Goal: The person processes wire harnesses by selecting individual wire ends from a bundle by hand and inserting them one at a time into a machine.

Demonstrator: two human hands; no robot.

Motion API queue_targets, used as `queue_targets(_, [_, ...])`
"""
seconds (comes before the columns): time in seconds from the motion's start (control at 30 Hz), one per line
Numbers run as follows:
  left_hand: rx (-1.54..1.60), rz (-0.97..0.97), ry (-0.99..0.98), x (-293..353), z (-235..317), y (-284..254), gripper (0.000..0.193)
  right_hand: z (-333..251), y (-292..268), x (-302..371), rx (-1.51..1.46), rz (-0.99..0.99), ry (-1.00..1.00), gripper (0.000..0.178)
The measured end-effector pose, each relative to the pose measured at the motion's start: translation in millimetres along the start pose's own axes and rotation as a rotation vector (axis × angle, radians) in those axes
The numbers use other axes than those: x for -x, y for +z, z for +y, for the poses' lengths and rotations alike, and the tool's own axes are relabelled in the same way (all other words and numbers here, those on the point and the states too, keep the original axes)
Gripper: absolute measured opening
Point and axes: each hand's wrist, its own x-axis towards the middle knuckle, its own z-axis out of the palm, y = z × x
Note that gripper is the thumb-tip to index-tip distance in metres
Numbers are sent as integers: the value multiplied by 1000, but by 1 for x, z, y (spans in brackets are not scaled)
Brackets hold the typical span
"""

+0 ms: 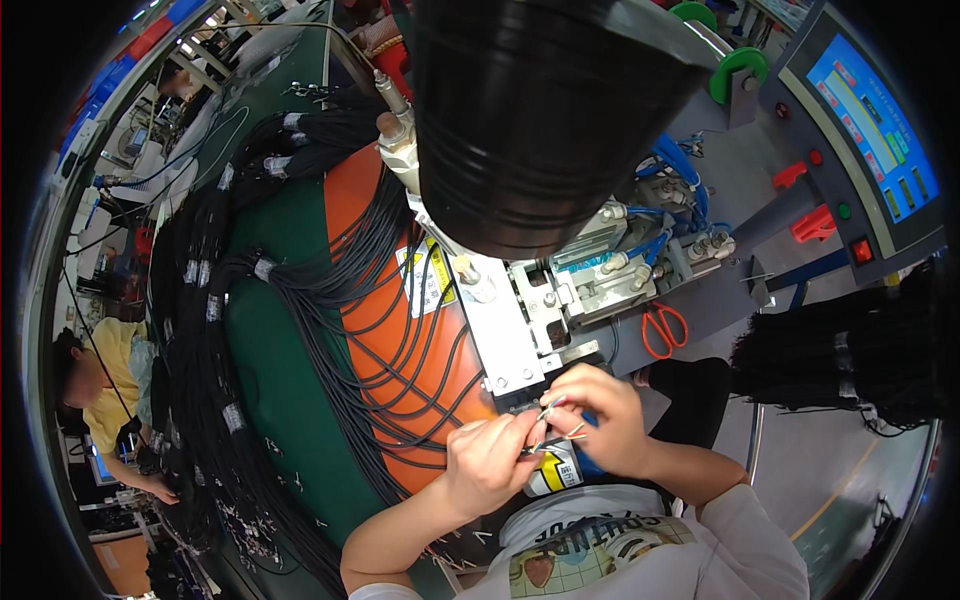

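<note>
Green bench surface (268,345) sweeps down the left; its bent outer edge is mostly loaded with black cable bundles (190,290). Large black cylinder (540,120) blocks the top centre, limiting the view above the machine (620,270). Orange board (348,195) lies over the green; its upper left edge shows, while a fan of black cables (330,300) crosses its face toward the hands. Hanging black bundle (850,360) at far right, well apart from the work; visible floor between it and the person's leg. Screen panel (872,120) sits upper right, tilted. Co-worker (115,370) in yellow at far left, beyond the bundles. Red-handled scissors (662,330) lie beside the machine, near the right hand.

Room at the hands: tight, between the metal plate (508,345) in front and the person's shirt (600,540) behind. 2 forearms rise from below and converge. Left hand (490,460): fingers curled, thumb and fingertips together, pinching. Right hand (605,415): wrist bent inward, fingertips closed in a pinch just beside the left. Fine coloured wires (572,434) are at both sets of fingertips, just below the plate's lower end; exact contact partly hidden by the fingers
</note>
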Motion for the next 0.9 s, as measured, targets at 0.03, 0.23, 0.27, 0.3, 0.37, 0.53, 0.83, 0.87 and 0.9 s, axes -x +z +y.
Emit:
queue_targets(0.03, [-120, -38, 63, 0, 1, 1, 36, 1, 1, 0, 553, 31, -408, 28])
queue_targets(0.23, [-81, -64, -21, 5, -2, 3, 31, -1, 1, 6, 702, -5, -469, 40])
queue_targets(0.27, [-67, -73, 3, 2, -1, 2, 30, -2, -5, 4, 419, -64, -249, 33])
queue_targets(0.3, [-53, -81, 26, 1, -2, 2, 30, -3, -8, 2, 134, -120, -30, 26])
queue_targets(0.37, [-1, -92, 12, 2, -5, 3, 28, -4, -12, -4, -119, -116, 106, 17])
queue_targets(0.53, [338, -247, -156, 0, -13, -6, 21, -5, -23, -9, -402, -254, 346, 17])
queue_targets(0.83, [666, -386, -254, -5, -28, -14, 8, -2, -25, -13, -372, -306, 346, 14])
queue_targets(0.87, [709, -388, -287, -5, -28, -13, 7, -3, -25, -13, -339, -302, 352, 14])
queue_targets(0.9, [711, -388, -287, -5, -26, -13, 7, -3, -25, -13, -338, -301, 353, 14])
